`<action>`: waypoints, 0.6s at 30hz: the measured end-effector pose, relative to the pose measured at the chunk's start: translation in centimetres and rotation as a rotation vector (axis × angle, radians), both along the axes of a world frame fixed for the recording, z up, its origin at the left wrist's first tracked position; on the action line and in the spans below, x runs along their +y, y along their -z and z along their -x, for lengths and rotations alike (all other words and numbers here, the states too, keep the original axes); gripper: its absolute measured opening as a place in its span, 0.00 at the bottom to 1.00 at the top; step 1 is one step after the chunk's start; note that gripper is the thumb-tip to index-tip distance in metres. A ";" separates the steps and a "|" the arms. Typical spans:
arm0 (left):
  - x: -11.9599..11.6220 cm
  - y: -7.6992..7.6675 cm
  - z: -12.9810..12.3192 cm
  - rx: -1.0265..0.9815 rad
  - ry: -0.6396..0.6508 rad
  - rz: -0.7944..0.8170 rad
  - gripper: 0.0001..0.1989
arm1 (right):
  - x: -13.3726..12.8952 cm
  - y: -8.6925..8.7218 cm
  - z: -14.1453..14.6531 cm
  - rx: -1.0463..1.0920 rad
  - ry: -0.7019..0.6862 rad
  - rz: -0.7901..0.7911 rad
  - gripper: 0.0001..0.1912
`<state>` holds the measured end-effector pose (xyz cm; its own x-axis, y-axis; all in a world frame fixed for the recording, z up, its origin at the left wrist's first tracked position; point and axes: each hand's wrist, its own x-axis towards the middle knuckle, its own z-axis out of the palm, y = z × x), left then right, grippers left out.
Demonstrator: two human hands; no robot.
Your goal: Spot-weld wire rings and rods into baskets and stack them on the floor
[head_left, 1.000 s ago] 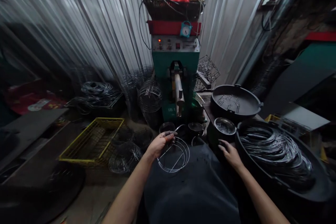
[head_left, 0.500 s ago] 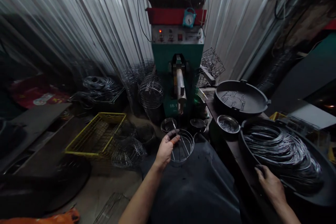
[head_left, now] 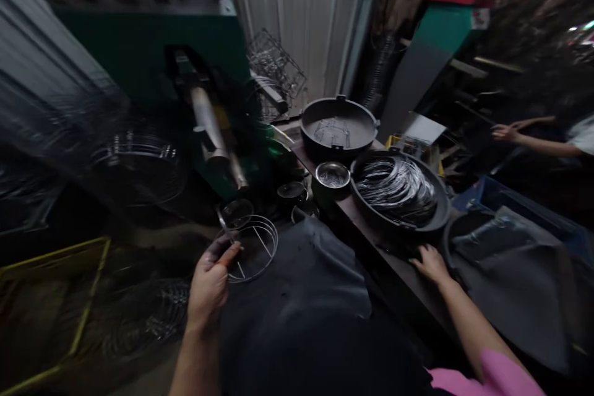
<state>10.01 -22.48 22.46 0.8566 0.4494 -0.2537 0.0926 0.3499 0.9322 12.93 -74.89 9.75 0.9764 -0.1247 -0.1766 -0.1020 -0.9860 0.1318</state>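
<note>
My left hand (head_left: 211,278) is closed on a round wire frame (head_left: 271,241), made of thin rings with straight cross wires, held above the dark apron (head_left: 297,272). An orange wrap covers one finger. On the right, my right hand (head_left: 430,263) is beside the near edge of a black pan (head_left: 440,223), fingers apart, with nothing visible in them. A coil of shiny wire rings (head_left: 394,189) fills that pan. Left of it stands a small metal bowl (head_left: 333,175) with small pieces inside.
Ahead on the left is a green machine (head_left: 148,49) with a metal arm (head_left: 208,124). Another black pan (head_left: 340,127) holds wire pieces. A yellow crate (head_left: 90,297) lies at left. Another person's arm (head_left: 533,136) shows at far right, beyond a blue crate (head_left: 515,198).
The view has swung right, bringing the far-right person and blue crate into sight. My left hand still holds the wire frame. My right hand remains near the wire-filled pan's edge.
</note>
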 end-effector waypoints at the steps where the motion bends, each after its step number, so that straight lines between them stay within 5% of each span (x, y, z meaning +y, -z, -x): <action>1: -0.1 -0.1 0.0 0.008 0.004 0.008 0.20 | -0.2 0.1 -0.1 0.018 0.006 -0.005 0.16; 7: -0.3 -0.4 0.5 0.042 0.062 0.012 0.22 | -0.7 -0.5 -1.4 0.103 -0.017 -0.051 0.14; 12: 0.1 0.3 0.6 0.034 0.079 -0.019 0.22 | -0.2 -2.5 -0.1 -0.087 -0.143 -0.054 0.13; 15: 0.0 0.7 0.6 0.023 0.111 -0.044 0.23 | 0.2 -3.5 1.0 -0.268 -0.137 -0.259 0.12; 18: -0.4 0.8 0.5 0.010 0.135 -0.079 0.21 | 2.8 -4.6 0.9 -0.367 0.042 -0.655 0.14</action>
